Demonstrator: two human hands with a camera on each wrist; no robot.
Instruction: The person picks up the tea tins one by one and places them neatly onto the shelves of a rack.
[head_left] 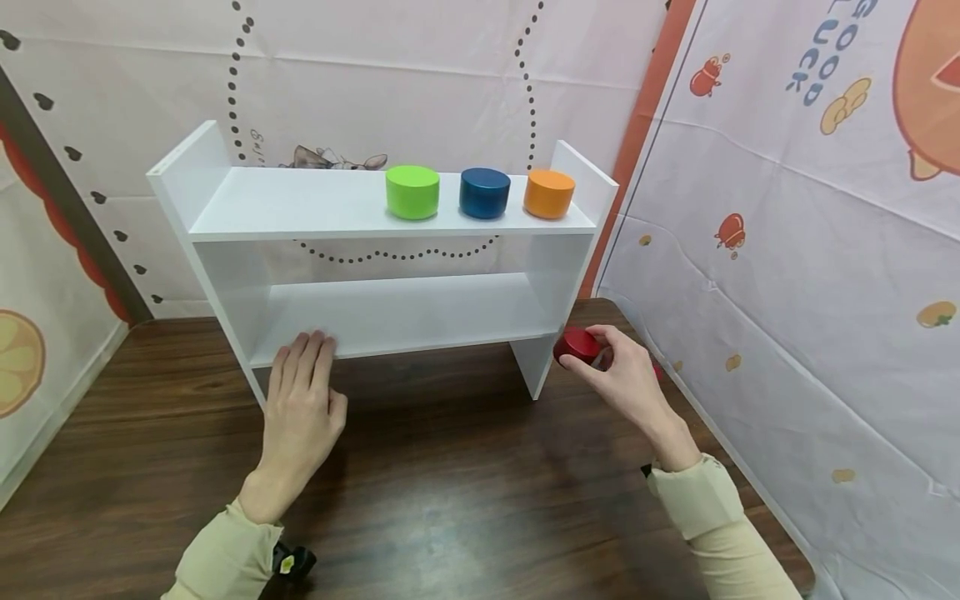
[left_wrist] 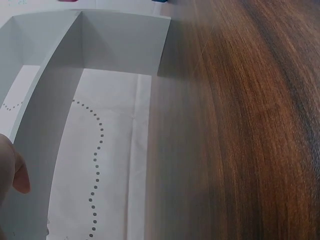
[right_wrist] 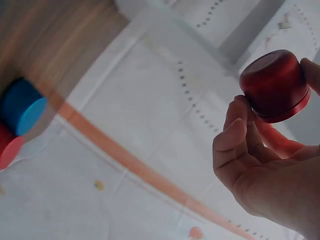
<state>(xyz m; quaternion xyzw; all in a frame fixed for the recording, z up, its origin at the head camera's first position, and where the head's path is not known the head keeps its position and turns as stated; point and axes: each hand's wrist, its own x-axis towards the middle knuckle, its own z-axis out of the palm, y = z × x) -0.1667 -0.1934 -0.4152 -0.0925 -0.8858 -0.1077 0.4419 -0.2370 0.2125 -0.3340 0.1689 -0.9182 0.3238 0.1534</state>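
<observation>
Red container point(head_left: 576, 345) is pinched between the thumb and fingers of the right hand point(head_left: 626, 375), at about four o'clock from the middle of the white shelf unit point(head_left: 206, 171). The left hand point(head_left: 303, 412), at seven o'clock, grips nothing: its fingers lie straight, over the front edge of the lower shelf point(head_left: 412, 312). A knock seems the likeliest trouble. The red container is just beside the front edge of the right side panel point(head_left: 562, 267), touching or not I cannot tell, and a push straight toward nine could strike that edge, twisting it out of the fingertips or shoving the unit askew. Its wall looks smooth and round, so a slip is possible too. A lift toward twelve might clip the orange container point(head_left: 550, 196), at two o'clock close to the panel, and drive it into the blue container point(head_left: 484, 195); the green container point(head_left: 412, 194) stands at one. Drawing back carelessly could hit the spare blue container point(right_wrist: 22, 107) and spare red container point(right_wrist: 10, 146), at nine o'clock in the right wrist view, or brush the wall cloth point(head_left: 795, 333). Safer room lies at five and six, over the desk point(head_left: 435, 467) before the unit, and along the lower shelf; on the top shelf point(head_left: 300, 200) the widest gap is at eleven
</observation>
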